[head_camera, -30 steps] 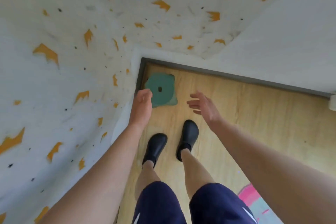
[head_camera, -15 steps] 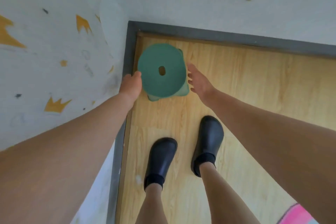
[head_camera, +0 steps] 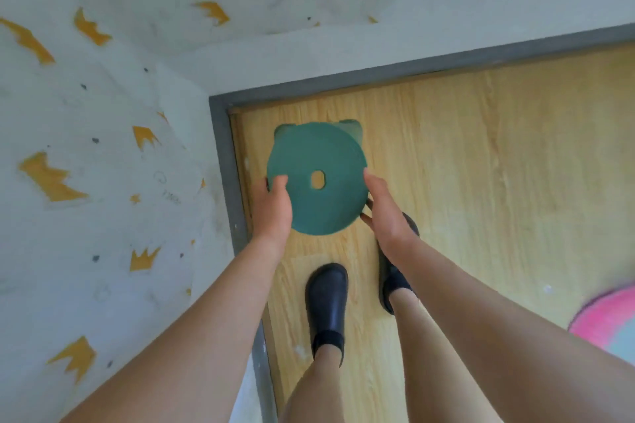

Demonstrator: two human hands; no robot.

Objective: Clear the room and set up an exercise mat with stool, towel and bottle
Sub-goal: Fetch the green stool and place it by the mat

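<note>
My left hand and right hand both gripped the green stool by its seat, in the corner. I think mat, towel and bottle were not done yet.

White wallpaper with orange crown prints and small dark specks fills left and top of frame. Grey skirting runs along the wall base, meeting in a corner at centre. Light wood-grain floor at right. Two black shoes on the floor at lower centre: left shoe, right shoe partly hidden
</note>
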